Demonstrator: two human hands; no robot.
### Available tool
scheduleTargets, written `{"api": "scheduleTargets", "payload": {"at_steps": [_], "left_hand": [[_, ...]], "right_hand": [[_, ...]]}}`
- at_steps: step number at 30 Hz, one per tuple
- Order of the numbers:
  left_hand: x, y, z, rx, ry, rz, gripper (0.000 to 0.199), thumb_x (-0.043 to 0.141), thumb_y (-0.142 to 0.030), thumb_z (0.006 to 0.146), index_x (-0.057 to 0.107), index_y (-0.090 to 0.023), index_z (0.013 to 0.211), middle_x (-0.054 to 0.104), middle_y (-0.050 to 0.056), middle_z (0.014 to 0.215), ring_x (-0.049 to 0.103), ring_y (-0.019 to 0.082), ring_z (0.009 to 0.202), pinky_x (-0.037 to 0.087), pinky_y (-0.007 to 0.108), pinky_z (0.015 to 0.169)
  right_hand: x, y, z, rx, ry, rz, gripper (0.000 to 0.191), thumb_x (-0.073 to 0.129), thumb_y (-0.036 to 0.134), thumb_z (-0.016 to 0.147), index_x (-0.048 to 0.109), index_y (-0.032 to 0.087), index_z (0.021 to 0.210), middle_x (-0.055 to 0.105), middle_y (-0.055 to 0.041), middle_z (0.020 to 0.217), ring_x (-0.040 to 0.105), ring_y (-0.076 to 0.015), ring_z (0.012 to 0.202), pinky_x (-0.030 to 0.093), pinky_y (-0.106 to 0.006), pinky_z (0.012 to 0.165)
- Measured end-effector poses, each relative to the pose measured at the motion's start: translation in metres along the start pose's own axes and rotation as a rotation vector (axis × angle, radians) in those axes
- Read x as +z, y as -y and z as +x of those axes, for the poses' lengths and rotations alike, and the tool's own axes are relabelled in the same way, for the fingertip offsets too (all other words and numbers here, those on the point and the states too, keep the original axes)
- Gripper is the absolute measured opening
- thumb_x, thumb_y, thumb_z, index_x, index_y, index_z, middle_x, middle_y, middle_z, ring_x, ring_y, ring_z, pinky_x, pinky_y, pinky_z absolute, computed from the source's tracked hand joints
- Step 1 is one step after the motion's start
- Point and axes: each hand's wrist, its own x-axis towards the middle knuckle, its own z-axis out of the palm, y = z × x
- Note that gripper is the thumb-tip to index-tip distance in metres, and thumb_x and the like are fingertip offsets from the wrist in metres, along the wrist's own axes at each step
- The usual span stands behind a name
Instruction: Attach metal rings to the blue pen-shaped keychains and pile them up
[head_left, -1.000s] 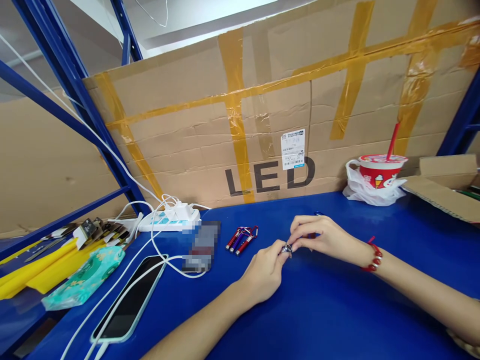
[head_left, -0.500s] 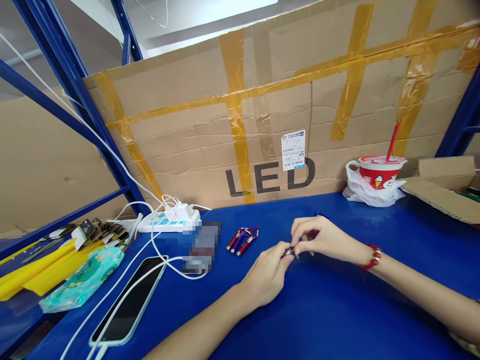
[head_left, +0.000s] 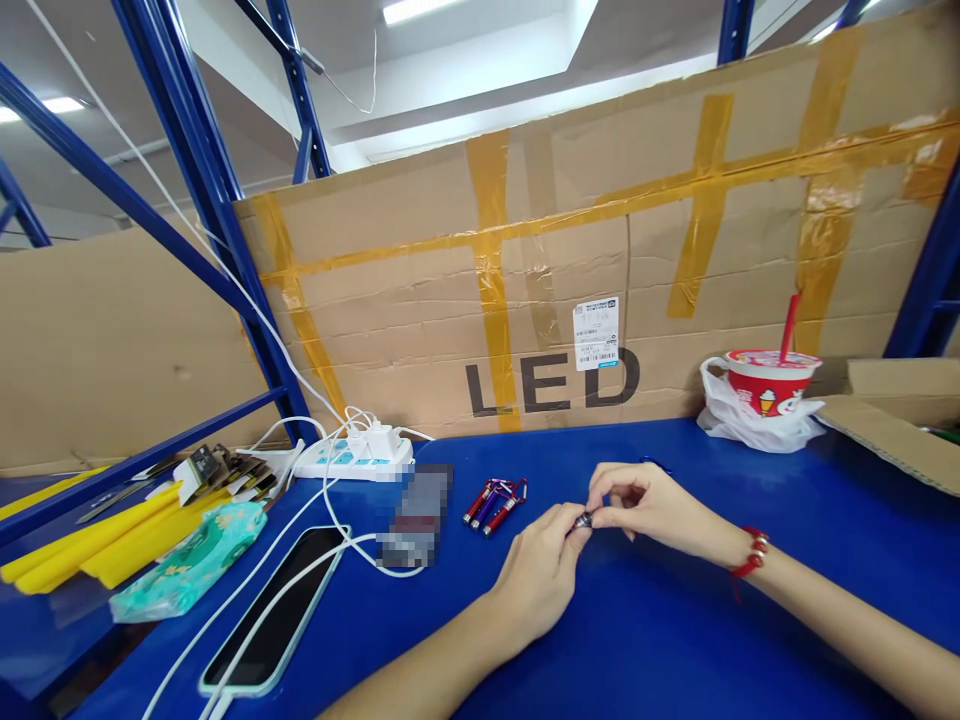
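Over the blue tabletop (head_left: 630,640), my left hand (head_left: 536,575) pinches a small dark, shiny metallic piece (head_left: 583,520) between thumb and forefinger. My right hand (head_left: 649,508) meets it from the other side, its thumb and fingertips closed on the same piece. Most of the piece is covered by fingers, so its kind cannot be made out. To the left of my hands lie three small penlights (head_left: 495,507), red and purple, with carabiner clips. Just behind my right hand, part of a thin blue loop (head_left: 656,464) shows on the table.
At left are a charging phone (head_left: 274,610), a blurred dark device (head_left: 416,515), a white power strip (head_left: 352,458) with trailing cables, and a teal packet (head_left: 191,560). A red cup (head_left: 772,385) in a plastic bag stands back right, beside an open carton (head_left: 892,430). Cardboard (head_left: 405,330) walls the back.
The camera has tipped upward, so the table and everything on it sit lower in view. Both hands stay together at the small metallic piece, with only slight finger movement.
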Motion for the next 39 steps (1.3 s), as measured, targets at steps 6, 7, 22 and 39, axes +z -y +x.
{"api": "scheduleTargets", "payload": {"at_steps": [6, 7, 22, 39], "left_hand": [[0.000, 0.000, -0.001, -0.062, -0.021, 0.030, 0.023, 0.029, -0.026, 0.092, 0.049, -0.020, 0.101, 0.057, 0.002, 0.087, 0.052, 0.013, 0.076, 0.039, 0.024, 0.068], [0.001, 0.000, -0.001, -0.069, -0.028, 0.037, 0.023, 0.030, -0.026, 0.092, 0.049, -0.020, 0.102, 0.057, 0.002, 0.089, 0.052, 0.014, 0.077, 0.039, 0.024, 0.068], [0.007, 0.006, 0.001, -0.107, -0.108, -0.005, 0.022, 0.032, -0.028, 0.091, 0.050, -0.019, 0.101, 0.058, 0.003, 0.095, 0.053, 0.015, 0.086, 0.040, 0.026, 0.073], [0.006, 0.003, -0.001, 0.015, -0.006, -0.070, 0.024, 0.040, -0.028, 0.088, 0.059, -0.020, 0.099, 0.062, 0.000, 0.084, 0.054, 0.011, 0.066, 0.038, 0.020, 0.059]], "right_hand": [[0.002, 0.000, 0.000, 0.079, -0.005, -0.058, 0.031, 0.061, 0.042, 0.072, 0.062, 0.012, 0.081, 0.051, 0.0007, 0.053, 0.045, -0.0064, 0.043, 0.034, -0.019, 0.045], [0.002, 0.001, -0.001, 0.095, -0.007, -0.064, 0.033, 0.061, 0.043, 0.072, 0.062, 0.012, 0.083, 0.049, 0.0017, 0.049, 0.044, -0.0068, 0.042, 0.034, -0.020, 0.045], [-0.002, -0.004, 0.002, 0.031, -0.033, 0.088, 0.030, 0.064, 0.039, 0.069, 0.065, 0.010, 0.075, 0.060, -0.0069, 0.078, 0.049, -0.0060, 0.046, 0.039, -0.020, 0.042], [-0.012, -0.012, 0.002, 0.125, 0.116, 0.024, 0.026, 0.069, 0.035, 0.063, 0.062, 0.010, 0.066, 0.055, -0.0020, 0.058, 0.047, -0.0075, 0.046, 0.037, -0.019, 0.044]]}}
